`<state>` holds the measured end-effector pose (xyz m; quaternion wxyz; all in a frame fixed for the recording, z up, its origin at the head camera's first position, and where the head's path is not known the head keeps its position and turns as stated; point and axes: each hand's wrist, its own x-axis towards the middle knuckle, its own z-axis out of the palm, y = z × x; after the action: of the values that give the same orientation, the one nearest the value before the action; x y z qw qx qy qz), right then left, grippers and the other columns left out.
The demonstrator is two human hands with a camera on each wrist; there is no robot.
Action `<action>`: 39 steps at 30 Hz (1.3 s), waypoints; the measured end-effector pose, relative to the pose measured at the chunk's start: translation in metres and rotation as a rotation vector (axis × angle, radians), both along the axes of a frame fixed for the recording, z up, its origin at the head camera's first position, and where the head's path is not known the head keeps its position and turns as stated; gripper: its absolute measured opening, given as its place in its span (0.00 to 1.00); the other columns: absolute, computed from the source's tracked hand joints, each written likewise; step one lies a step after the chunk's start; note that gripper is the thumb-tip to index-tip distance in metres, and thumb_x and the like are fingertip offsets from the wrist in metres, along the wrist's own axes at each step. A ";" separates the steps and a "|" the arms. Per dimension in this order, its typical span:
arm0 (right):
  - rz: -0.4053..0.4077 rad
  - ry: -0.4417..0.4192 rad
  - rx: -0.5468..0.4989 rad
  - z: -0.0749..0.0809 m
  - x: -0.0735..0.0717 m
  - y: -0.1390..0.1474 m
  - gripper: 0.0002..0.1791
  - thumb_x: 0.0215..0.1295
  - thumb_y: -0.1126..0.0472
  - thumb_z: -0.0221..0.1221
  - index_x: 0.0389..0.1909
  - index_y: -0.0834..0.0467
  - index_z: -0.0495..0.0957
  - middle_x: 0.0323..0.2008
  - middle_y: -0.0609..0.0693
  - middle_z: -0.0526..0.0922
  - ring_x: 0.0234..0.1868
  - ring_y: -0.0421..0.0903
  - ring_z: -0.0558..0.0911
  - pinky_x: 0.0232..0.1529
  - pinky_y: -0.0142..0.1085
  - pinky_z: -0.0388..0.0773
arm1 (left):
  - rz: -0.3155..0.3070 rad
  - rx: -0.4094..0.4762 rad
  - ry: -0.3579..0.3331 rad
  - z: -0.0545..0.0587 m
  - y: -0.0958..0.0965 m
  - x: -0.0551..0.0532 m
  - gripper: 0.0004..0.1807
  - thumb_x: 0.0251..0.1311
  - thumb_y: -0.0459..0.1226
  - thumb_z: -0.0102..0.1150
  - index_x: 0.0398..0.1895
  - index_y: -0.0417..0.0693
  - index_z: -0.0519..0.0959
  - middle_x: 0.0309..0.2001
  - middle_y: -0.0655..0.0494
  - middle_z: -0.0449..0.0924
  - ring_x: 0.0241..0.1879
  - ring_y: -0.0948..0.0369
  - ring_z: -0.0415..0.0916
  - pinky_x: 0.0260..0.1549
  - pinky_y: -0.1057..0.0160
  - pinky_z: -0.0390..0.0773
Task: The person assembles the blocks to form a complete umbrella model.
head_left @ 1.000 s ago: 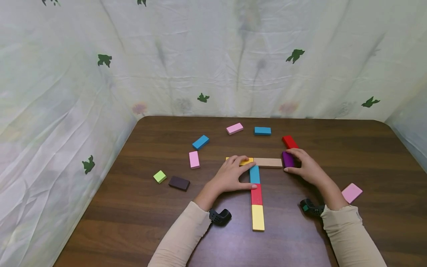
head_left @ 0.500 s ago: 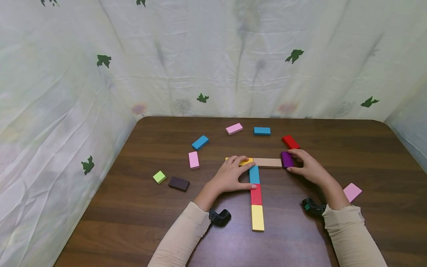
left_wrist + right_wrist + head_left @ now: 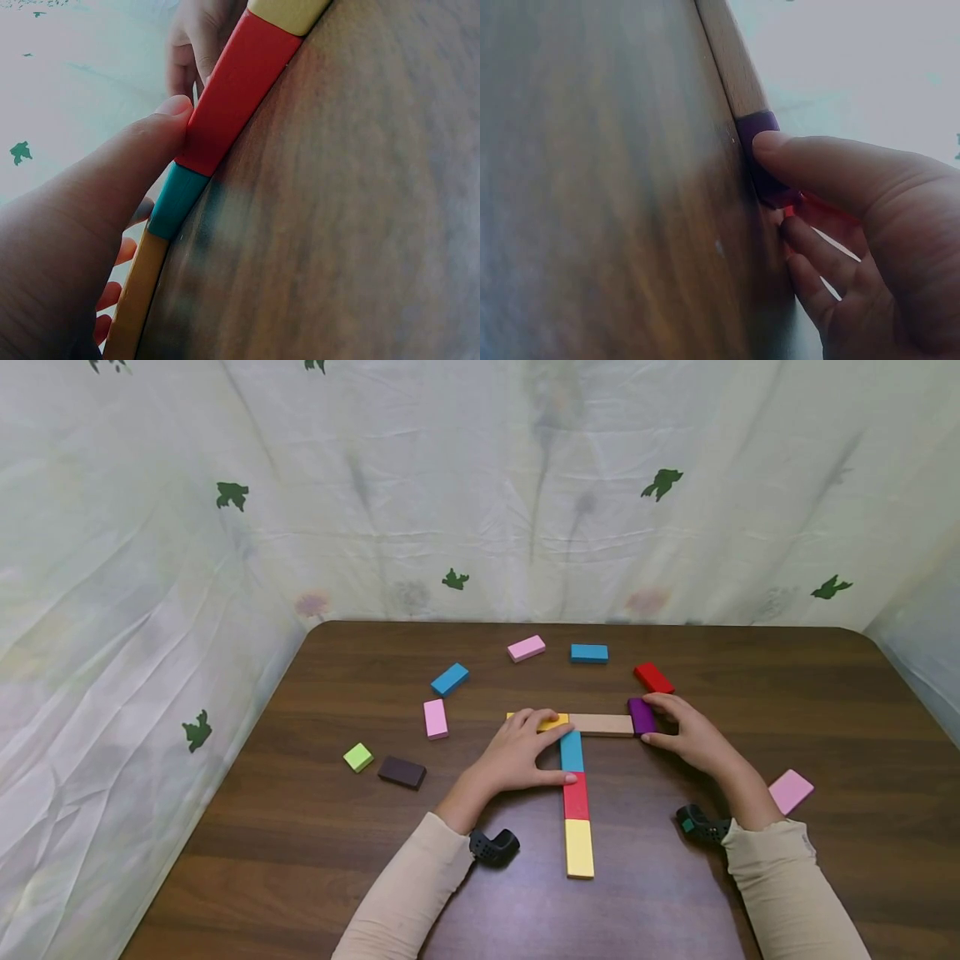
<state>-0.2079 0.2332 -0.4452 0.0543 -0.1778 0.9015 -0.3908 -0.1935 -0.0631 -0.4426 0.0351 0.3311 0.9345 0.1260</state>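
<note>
My right hand (image 3: 693, 735) pinches a purple block (image 3: 641, 716) between thumb and fingers, at the right end of a plain wooden block (image 3: 602, 725). In the right wrist view the thumb lies on the side of the purple block. My left hand (image 3: 513, 752) rests with spread fingers over an orange-yellow block (image 3: 553, 724), partly hiding it. Its thumb touches a red block (image 3: 236, 90) near the joint with a blue block (image 3: 572, 752). Below the red one lies a pale yellow block (image 3: 579, 849); together these form a T of flat blocks.
Loose blocks lie around on the brown table (image 3: 300, 860): a red block (image 3: 654, 677) just beyond my right hand, a pink block (image 3: 791, 791) by the right wrist, a dark block (image 3: 402, 772) and a green block (image 3: 358, 757) at left. Several blue and pink ones lie farther back.
My right hand has slid the purple block slightly left, against the end of the plain wooden block. The left hand has stayed in place.
</note>
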 end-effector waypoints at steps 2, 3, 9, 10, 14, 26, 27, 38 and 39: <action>0.000 0.001 0.002 0.000 0.000 0.000 0.34 0.57 0.59 0.61 0.61 0.66 0.59 0.60 0.65 0.59 0.57 0.62 0.63 0.54 0.55 0.59 | 0.000 0.001 0.000 0.000 0.000 0.000 0.44 0.45 0.70 0.45 0.67 0.67 0.54 0.62 0.57 0.55 0.61 0.56 0.48 0.58 0.52 0.53; 0.000 0.002 0.002 0.000 0.000 -0.001 0.34 0.57 0.59 0.61 0.61 0.66 0.59 0.60 0.65 0.59 0.57 0.62 0.63 0.54 0.55 0.59 | 0.000 0.002 0.000 0.000 0.000 0.000 0.44 0.45 0.70 0.45 0.67 0.67 0.54 0.62 0.58 0.55 0.60 0.56 0.48 0.58 0.52 0.53; 0.002 0.004 0.006 0.001 0.000 -0.002 0.34 0.57 0.60 0.61 0.61 0.67 0.59 0.60 0.66 0.60 0.57 0.62 0.63 0.55 0.55 0.58 | 0.001 0.004 -0.004 0.000 -0.001 -0.001 0.44 0.45 0.70 0.45 0.67 0.67 0.55 0.62 0.58 0.54 0.60 0.57 0.48 0.58 0.52 0.53; 0.002 0.004 0.006 0.001 0.000 -0.002 0.34 0.57 0.60 0.61 0.61 0.67 0.59 0.60 0.66 0.60 0.57 0.62 0.63 0.55 0.55 0.58 | 0.001 0.005 -0.003 0.000 -0.001 -0.001 0.44 0.45 0.70 0.45 0.67 0.67 0.55 0.62 0.58 0.54 0.61 0.57 0.48 0.58 0.52 0.53; 0.004 0.014 -0.007 0.002 -0.001 -0.002 0.33 0.56 0.60 0.61 0.60 0.68 0.60 0.60 0.65 0.59 0.56 0.62 0.63 0.55 0.55 0.58 | 0.002 0.008 -0.002 0.000 -0.001 -0.001 0.44 0.45 0.70 0.46 0.67 0.67 0.55 0.62 0.58 0.55 0.61 0.57 0.48 0.58 0.53 0.53; -0.056 0.046 -0.084 0.012 0.001 -0.001 0.32 0.56 0.58 0.61 0.59 0.65 0.61 0.57 0.65 0.61 0.54 0.64 0.65 0.50 0.57 0.63 | 0.005 0.008 -0.006 0.001 -0.001 -0.001 0.44 0.45 0.70 0.46 0.67 0.67 0.55 0.62 0.58 0.55 0.60 0.57 0.48 0.58 0.52 0.53; -0.065 0.048 -0.084 0.013 0.001 -0.001 0.33 0.56 0.58 0.61 0.60 0.65 0.61 0.57 0.65 0.62 0.53 0.64 0.65 0.50 0.58 0.63 | 0.005 0.008 -0.006 0.001 -0.001 -0.001 0.44 0.45 0.70 0.46 0.67 0.67 0.55 0.62 0.58 0.55 0.60 0.56 0.48 0.58 0.52 0.53; -0.108 0.028 -0.154 0.030 0.000 0.001 0.36 0.57 0.56 0.61 0.63 0.64 0.56 0.60 0.65 0.60 0.58 0.65 0.61 0.54 0.57 0.58 | -0.003 0.017 0.000 -0.003 -0.001 -0.001 0.44 0.44 0.70 0.45 0.67 0.67 0.55 0.62 0.58 0.55 0.60 0.57 0.48 0.58 0.52 0.54; -0.112 0.028 -0.151 0.031 -0.001 0.001 0.37 0.58 0.56 0.60 0.64 0.64 0.56 0.60 0.65 0.59 0.58 0.65 0.61 0.54 0.57 0.57 | -0.004 0.018 0.001 -0.003 -0.001 -0.001 0.45 0.44 0.71 0.45 0.67 0.67 0.55 0.62 0.58 0.55 0.60 0.57 0.48 0.58 0.52 0.54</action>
<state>-0.2086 0.2346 -0.4142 0.0062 -0.1363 0.8787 -0.4575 -0.1946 -0.0639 -0.4456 0.0320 0.3336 0.9326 0.1340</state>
